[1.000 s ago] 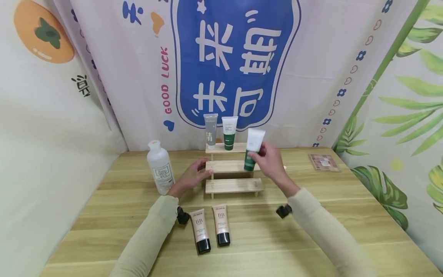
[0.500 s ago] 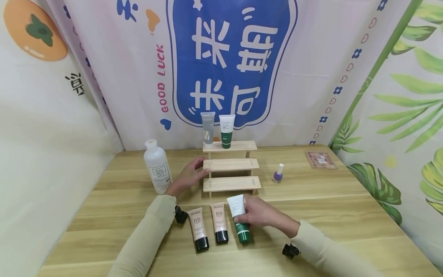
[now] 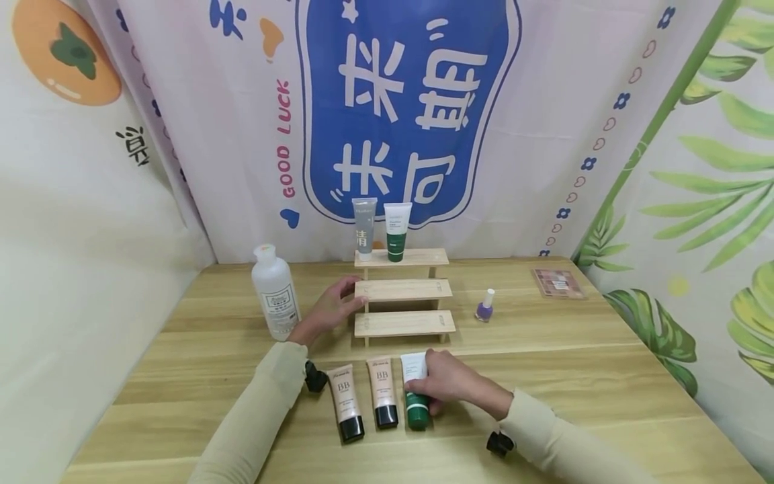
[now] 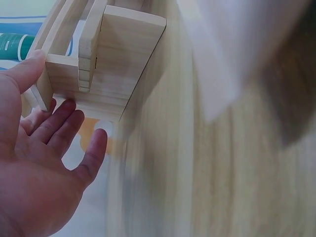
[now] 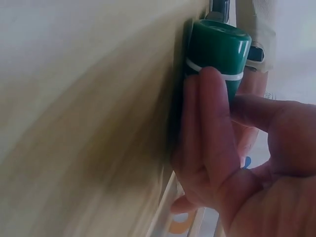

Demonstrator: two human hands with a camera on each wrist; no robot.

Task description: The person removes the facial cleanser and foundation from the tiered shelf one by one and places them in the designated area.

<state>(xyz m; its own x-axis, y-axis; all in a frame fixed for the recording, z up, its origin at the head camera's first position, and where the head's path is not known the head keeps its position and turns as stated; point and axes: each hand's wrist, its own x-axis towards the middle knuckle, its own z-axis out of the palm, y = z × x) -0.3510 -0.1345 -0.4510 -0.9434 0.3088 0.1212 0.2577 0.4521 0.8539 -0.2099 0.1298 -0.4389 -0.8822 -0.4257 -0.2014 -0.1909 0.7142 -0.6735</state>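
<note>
Low, right hand [image 3: 452,379] pinches the green-white tube [image 3: 417,413]; outstretched left hand [image 3: 328,310] pinches the stand [image 3: 404,324] sidelong.

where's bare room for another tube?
Free: bottom shelf; middle shelf, right of the left hand; top shelf, right of its green-white tube; tabletop between nail polish and palette. Crowded: in front of the shelves, two BB tubes beside the held tube.

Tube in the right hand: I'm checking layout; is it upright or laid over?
Laid over: in the right wrist view, the green-and-white tube runs along the tabletop, not upright.
</note>
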